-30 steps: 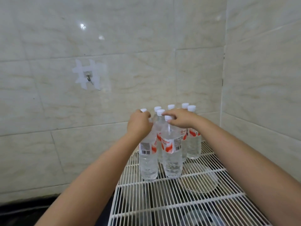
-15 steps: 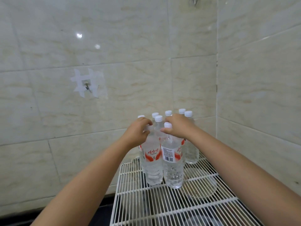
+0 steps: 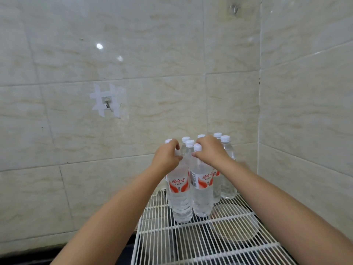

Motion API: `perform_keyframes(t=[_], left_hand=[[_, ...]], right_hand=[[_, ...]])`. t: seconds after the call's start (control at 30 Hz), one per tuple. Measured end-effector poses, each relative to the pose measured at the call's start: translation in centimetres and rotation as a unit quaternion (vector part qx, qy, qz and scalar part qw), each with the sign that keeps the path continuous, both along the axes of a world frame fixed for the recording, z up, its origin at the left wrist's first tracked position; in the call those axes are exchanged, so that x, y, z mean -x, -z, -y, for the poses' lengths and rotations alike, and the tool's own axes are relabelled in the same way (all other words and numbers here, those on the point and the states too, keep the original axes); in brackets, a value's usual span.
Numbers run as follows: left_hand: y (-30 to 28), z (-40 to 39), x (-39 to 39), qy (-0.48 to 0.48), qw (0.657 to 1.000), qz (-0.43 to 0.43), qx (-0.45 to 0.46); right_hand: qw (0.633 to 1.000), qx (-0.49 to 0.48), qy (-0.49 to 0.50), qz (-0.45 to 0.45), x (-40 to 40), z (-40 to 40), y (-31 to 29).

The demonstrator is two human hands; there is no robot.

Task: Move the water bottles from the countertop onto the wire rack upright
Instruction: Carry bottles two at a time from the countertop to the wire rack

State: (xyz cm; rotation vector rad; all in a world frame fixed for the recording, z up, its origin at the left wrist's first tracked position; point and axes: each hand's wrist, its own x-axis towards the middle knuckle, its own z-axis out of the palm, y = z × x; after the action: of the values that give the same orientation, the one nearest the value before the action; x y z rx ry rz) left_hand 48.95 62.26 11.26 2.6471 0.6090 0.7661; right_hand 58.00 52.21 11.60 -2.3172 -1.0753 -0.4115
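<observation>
Here seven capped water bottles [image 3: 202, 190] stand upright on one wire rack [image 3: 191, 243]; left hand [image 3: 167, 156] and right hand [image 3: 211, 151] each grip one.

Taped hook [image 3: 107, 102] on the tiled wall [image 3: 152, 54]

Water bottles [image 3: 181, 190]: clear plastic, glossy, ribbed lower body; caps [image 3: 190, 143] white plastic, smooth, matt. Labels [image 3: 179, 183]: glossy film, white with red-orange print. Wire rack [image 3: 172, 243]: thin metal rods, white coated, smooth, slight sheen. Wall tiles [image 3: 152, 44]: glazed ceramic, cream with beige veining, glossy, light spots reflected; grout lines thin, matt. Tape strips [image 3: 99, 104] on wall: white, matt, papery. Hook [image 3: 107, 104] in tape: small, metal. Round dish [image 3: 236, 227] under rack: material unclear through wires.
</observation>
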Motion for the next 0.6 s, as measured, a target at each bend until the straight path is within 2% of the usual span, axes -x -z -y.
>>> perform_keyframes(t=[0.3, 0.5, 0.6], left_hand=[[0.3, -0.9, -0.4, 0.006, 1.0, 0.0, -0.001], [0.2, -1.3, -0.6, 0.02, 0.999, -0.015, -0.022], [0.5, -1.3, -0.1, 0.035, 0.999, 0.001, -0.013]], right_hand=[[0.997, -0.073, -0.006, 0.002, 0.0, -1.7, 1.9], [0.997, -0.064, 0.008, 0.034, -0.1, -1.8, 2.6], [0.998, -0.042, 0.033, 0.015, -0.3, -1.5, 2.2]])
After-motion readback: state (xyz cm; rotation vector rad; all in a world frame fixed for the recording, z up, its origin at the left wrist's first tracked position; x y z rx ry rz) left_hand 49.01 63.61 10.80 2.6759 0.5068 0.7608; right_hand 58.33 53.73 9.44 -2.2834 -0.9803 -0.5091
